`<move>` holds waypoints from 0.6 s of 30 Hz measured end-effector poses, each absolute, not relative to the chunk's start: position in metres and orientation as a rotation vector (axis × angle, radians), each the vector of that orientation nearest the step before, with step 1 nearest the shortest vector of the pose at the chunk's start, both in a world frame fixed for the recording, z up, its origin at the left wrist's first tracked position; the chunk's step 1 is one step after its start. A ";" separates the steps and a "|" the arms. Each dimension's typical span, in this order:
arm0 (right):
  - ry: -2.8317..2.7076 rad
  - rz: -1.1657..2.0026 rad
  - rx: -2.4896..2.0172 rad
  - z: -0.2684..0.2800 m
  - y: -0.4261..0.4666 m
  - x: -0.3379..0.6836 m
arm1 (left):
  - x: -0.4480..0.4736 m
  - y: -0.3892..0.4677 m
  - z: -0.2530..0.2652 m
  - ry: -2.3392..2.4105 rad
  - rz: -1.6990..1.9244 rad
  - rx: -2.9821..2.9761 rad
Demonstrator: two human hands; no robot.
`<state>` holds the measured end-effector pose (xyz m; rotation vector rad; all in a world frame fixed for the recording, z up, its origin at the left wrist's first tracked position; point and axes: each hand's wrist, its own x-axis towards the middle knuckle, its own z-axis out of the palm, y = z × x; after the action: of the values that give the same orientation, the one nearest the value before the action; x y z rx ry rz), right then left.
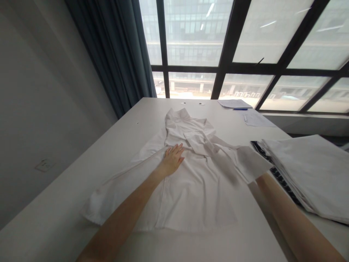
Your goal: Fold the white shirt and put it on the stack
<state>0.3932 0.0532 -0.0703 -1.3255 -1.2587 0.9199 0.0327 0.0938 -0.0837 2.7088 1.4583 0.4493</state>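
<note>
A white collared shirt [191,189] lies spread and wrinkled on the white table, its collar [177,114] toward the window and its hem toward me. My left hand [173,160] rests flat on the shirt's front, palm down with the fingers stretched. On the right, my right forearm [283,203] reaches to the short sleeve [248,162], which is held out sideways. Fabric covers my right hand, so its fingers are hidden. Whether that hand is inside the sleeve or just beneath it, I cannot tell.
Right of the shirt lies a stack of folded white cloth [311,171] with a black patterned layer below. Papers [234,103] and a blue pen [240,109] lie at the table's [122,134] far right. A dark curtain [117,54] and windows stand behind.
</note>
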 end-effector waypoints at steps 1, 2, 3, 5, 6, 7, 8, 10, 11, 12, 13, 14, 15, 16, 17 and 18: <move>-1.290 0.977 -1.343 -0.065 0.051 0.395 | 0.033 0.094 -0.084 1.459 0.429 2.705; -1.317 1.050 -1.349 -0.061 0.049 0.396 | 0.032 0.094 -0.084 1.461 0.414 2.700; -1.344 1.125 -1.354 -0.057 0.048 0.397 | 0.032 0.094 -0.085 1.464 0.406 2.696; -1.424 1.175 -1.405 -0.050 0.046 0.396 | 0.033 0.094 -0.085 1.469 0.413 2.691; -1.461 1.131 -1.450 -0.046 0.046 0.396 | 0.033 0.094 -0.085 1.471 0.426 2.691; -1.490 1.035 -1.506 -0.043 0.046 0.395 | 0.033 0.094 -0.086 1.474 0.441 2.693; -1.512 0.890 -1.564 -0.039 0.046 0.393 | 0.033 0.094 -0.086 1.477 0.457 2.698; -1.566 0.538 -1.640 -0.029 0.047 0.385 | 0.033 0.094 -0.088 1.478 0.478 2.712; -1.620 0.362 -1.647 -0.024 0.048 0.379 | 0.033 0.094 -0.088 1.477 0.483 2.718; -1.696 0.205 -1.635 -0.020 0.048 0.370 | 0.033 0.094 -0.089 1.475 0.484 2.723; -1.790 0.079 -1.610 -0.016 0.049 0.360 | 0.033 0.094 -0.090 1.470 0.482 2.727; -1.887 -0.014 -1.586 -0.013 0.050 0.348 | 0.033 0.094 -0.091 1.462 0.478 2.734; -1.980 -0.076 -1.580 -0.012 0.052 0.336 | 0.034 0.094 -0.091 1.449 0.474 2.744; -2.059 -0.121 -1.600 -0.013 0.055 0.323 | 0.034 0.094 -0.092 1.432 0.469 2.758; -2.119 -0.159 -1.644 -0.015 0.059 0.311 | 0.034 0.093 -0.092 1.414 0.464 2.774; -2.157 -0.192 -1.699 -0.018 0.063 0.300 | 0.034 0.093 -0.093 1.398 0.459 2.790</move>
<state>0.2995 0.0628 -0.0178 -1.6989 -2.1568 -0.1915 0.0336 0.0929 -0.0926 2.7897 1.3985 0.4593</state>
